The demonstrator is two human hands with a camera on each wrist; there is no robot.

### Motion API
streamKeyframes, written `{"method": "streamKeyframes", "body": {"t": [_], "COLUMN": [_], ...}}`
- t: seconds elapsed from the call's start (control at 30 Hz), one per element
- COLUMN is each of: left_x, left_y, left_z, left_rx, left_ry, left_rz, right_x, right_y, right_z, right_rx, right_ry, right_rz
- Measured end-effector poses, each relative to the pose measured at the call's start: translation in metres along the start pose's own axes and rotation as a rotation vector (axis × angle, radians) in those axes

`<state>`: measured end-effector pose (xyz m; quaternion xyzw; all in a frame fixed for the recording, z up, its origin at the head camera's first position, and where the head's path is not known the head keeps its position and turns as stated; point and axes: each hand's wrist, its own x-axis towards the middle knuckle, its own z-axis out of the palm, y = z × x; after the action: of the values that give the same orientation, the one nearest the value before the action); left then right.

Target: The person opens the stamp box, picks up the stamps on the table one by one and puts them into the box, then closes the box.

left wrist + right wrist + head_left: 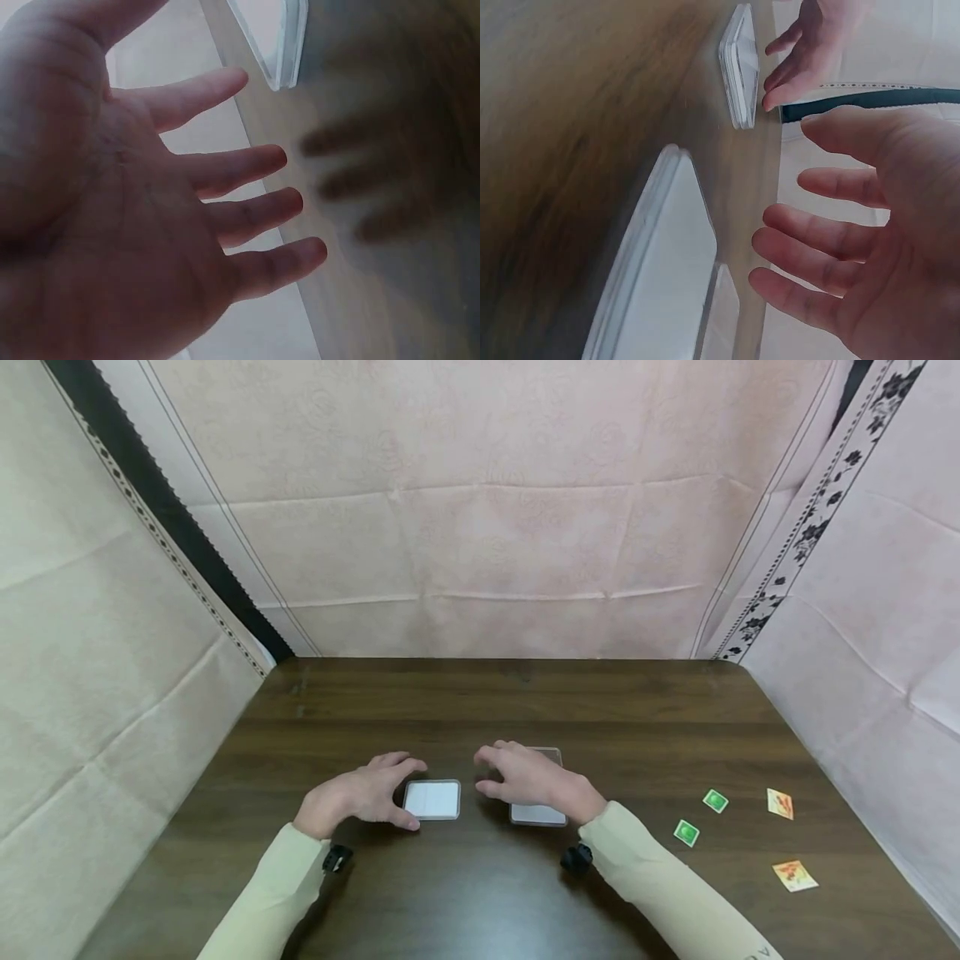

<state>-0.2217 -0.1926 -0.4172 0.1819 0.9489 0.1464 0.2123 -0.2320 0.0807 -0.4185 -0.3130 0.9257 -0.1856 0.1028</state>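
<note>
A flat clear case with a white face (pixel 432 802) lies near the middle of the brown table. Just left of it my left hand (pixel 367 789) hovers, its fingers spread and nothing held. In the left wrist view the case's corner (pixel 281 45) shows beyond the fingertips. My right hand (pixel 528 777) is above a second white-faced case (pixel 538 816) and partly hides it in the head view. Seen from the right wrist, this case (pixel 656 277) stays apart from the loosely bent, empty fingers. A clear part (pixel 721 311) shows along its far side.
Two small green square pieces (pixel 716 801) lie on the table (pixel 480 693) to the right. Beyond them are two orange-and-white patterned pieces (pixel 780 803). Pale cloth (pixel 480 527) hangs behind the table and along both sides.
</note>
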Motion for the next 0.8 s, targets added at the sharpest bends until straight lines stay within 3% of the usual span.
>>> {"method": "streamKeyframes", "body": {"t": [0.3, 0.8], "left_x": [0.003, 0.004], "left_y": [-0.007, -0.004], "left_z": [0.002, -0.001], "left_rx": [0.005, 0.034], "left_ry": [-0.023, -0.026], "left_rz": [-0.014, -0.002], "right_x": [0.011, 0.023], "right_y": [-0.011, -0.028], "right_z": [0.009, 0.026], "right_rx": [0.022, -0.003], "right_ry": [-0.01, -0.016], "right_rz": [-0.037, -0.037]}}
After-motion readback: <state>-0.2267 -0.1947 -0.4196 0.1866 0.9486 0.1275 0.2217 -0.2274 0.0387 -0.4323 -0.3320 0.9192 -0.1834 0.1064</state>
